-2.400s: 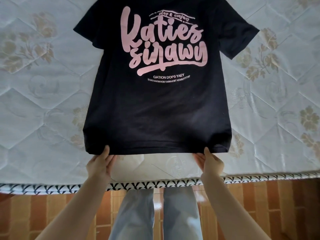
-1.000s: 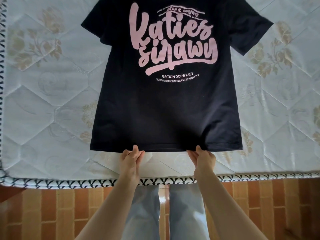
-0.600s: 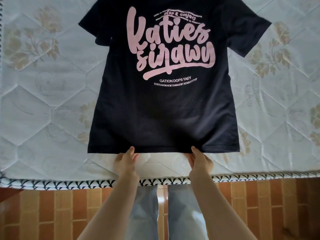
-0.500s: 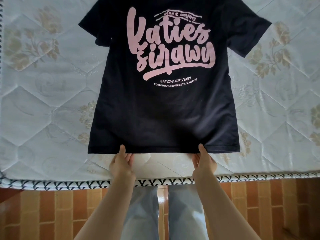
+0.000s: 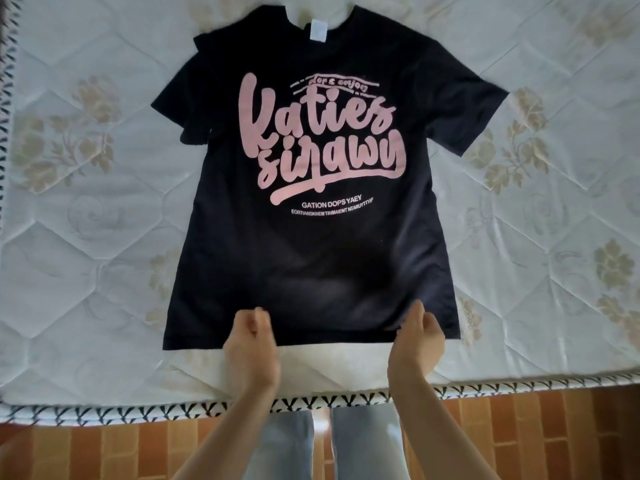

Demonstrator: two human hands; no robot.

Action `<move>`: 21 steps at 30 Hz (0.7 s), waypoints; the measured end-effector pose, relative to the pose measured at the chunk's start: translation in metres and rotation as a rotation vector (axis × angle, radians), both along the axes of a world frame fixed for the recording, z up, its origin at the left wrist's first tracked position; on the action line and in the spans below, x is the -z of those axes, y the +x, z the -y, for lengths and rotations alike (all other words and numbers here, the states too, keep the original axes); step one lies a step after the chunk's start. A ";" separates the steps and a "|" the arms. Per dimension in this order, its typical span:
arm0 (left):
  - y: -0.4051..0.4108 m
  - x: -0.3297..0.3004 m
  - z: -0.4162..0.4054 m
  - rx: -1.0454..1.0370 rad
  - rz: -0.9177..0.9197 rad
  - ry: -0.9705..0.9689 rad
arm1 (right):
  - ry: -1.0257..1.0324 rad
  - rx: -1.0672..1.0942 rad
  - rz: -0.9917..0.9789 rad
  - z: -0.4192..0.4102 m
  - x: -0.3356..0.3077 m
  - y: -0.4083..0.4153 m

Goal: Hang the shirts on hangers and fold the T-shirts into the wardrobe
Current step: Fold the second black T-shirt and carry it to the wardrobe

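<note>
A black T-shirt [image 5: 311,258] with large pink lettering lies flat and face up on the mattress [image 5: 86,237], its collar and white neck label at the far end. The left sleeve is tucked partly under itself and the right sleeve is spread out. My left hand [image 5: 251,341] is at the bottom hem left of centre, its fingers curled onto the fabric. My right hand [image 5: 417,337] is at the hem right of centre and pinches the edge, which lifts slightly there.
The quilted white mattress with a gold flower pattern reaches past the shirt on both sides. Its black-and-white trimmed edge [image 5: 138,412] runs along the near side. Below it are an orange brick-pattern floor [image 5: 86,448] and my legs in light trousers.
Both hands have gone from fingers laid straight at the hem to curled onto the fabric a little further up. The view has tilted, so the collar now shows.
</note>
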State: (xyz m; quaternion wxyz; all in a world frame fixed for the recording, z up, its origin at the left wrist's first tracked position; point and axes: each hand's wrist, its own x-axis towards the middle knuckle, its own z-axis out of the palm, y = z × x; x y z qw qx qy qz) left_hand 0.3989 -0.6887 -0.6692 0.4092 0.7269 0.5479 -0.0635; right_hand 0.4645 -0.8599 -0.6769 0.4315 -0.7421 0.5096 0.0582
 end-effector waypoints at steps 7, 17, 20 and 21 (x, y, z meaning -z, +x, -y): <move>0.110 0.027 0.048 0.786 0.372 0.281 | -0.154 -0.432 0.099 0.031 0.002 0.101; 0.290 0.065 0.151 1.194 0.384 0.474 | 0.050 -0.428 0.101 0.109 0.037 0.306; 0.326 0.071 0.167 1.245 0.363 0.564 | 0.103 -0.366 0.134 0.120 0.049 0.359; 0.336 0.076 0.169 1.247 0.355 0.599 | 0.117 -0.336 0.127 0.122 0.053 0.376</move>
